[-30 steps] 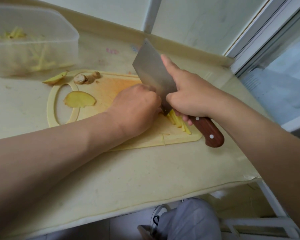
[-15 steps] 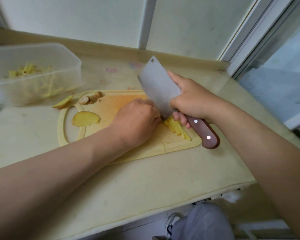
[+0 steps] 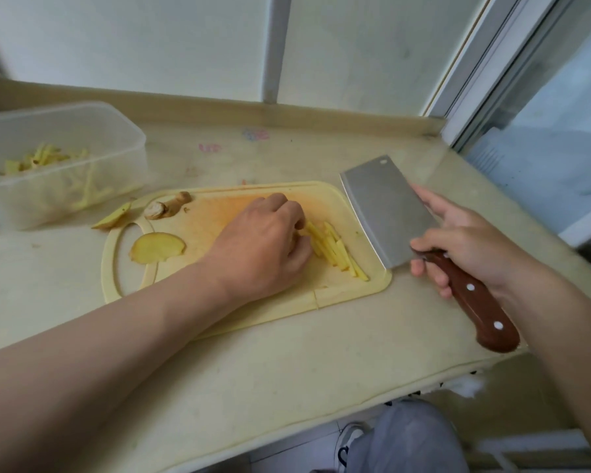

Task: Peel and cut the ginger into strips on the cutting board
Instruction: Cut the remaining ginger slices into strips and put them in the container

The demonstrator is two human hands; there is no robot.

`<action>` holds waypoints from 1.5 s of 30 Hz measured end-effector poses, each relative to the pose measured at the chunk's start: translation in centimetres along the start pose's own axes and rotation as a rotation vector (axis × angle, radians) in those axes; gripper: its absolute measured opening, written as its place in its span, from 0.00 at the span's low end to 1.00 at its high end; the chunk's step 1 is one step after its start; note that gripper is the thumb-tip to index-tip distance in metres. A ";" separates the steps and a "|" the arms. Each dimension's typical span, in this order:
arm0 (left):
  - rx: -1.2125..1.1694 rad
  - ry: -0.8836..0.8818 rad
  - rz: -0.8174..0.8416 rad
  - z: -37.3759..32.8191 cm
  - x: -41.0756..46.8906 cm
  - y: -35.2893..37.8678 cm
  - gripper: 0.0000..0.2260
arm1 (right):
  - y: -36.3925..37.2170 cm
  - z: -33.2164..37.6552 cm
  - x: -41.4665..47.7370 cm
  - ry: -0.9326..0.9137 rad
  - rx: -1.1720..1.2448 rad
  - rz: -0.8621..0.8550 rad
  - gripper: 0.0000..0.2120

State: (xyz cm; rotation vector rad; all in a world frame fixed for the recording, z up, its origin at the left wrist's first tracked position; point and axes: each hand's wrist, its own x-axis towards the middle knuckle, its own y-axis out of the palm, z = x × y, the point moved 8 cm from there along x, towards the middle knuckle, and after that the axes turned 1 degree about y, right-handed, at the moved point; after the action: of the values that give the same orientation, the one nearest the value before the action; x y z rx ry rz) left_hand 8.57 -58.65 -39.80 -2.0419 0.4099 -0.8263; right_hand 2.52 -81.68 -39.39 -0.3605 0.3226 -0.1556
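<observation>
A pale yellow cutting board [image 3: 348, 203] lies on the counter. On it lie a row of yellow ginger strips [image 3: 335, 250], a flat peeled ginger slice [image 3: 157, 247] and an unpeeled ginger knob [image 3: 166, 208]. My left hand [image 3: 263, 247] rests on the board with its fingers curled at the left end of the strips; what the fingertips hold is hidden. My right hand [image 3: 468, 247] grips the brown wooden handle of a cleaver [image 3: 386, 213], whose blade is lifted over the board's right edge, clear of the strips.
A translucent plastic box [image 3: 116, 131] holding several cut ginger strips stands at the back left. A ginger wedge [image 3: 111, 218] lies on the counter by the board's corner. The counter [image 3: 287, 363] ends in a front edge close to me; a window frame [image 3: 471, 76] rises at the right.
The cleaver has come up off the ginger and moved right, off the strips. My left hand has shifted slightly left, so the cut strips now show.
</observation>
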 end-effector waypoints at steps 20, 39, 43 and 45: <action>-0.008 0.003 0.106 0.2 -0.2 0.7 0.32 | 5.5 -1.0 -1.6 0.027 -0.083 0.150 0.43; -0.139 -0.079 -0.021 0.7 0.5 -0.8 0.21 | 7.5 0.1 -0.8 0.022 0.131 0.135 0.36; -0.133 -0.090 -0.038 0.5 1.0 -2.1 0.22 | 8.3 1.2 -0.4 0.002 0.164 0.165 0.33; -0.137 -0.111 -0.047 0.5 1.2 -2.9 0.21 | 8.5 1.9 -0.4 -0.013 0.175 0.175 0.31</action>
State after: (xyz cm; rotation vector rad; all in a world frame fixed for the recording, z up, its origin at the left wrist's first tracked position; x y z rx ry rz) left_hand 9.72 -57.37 -37.13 -2.2202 0.3662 -0.7265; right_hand 3.60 -73.13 -40.76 -0.1587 0.3233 -0.0095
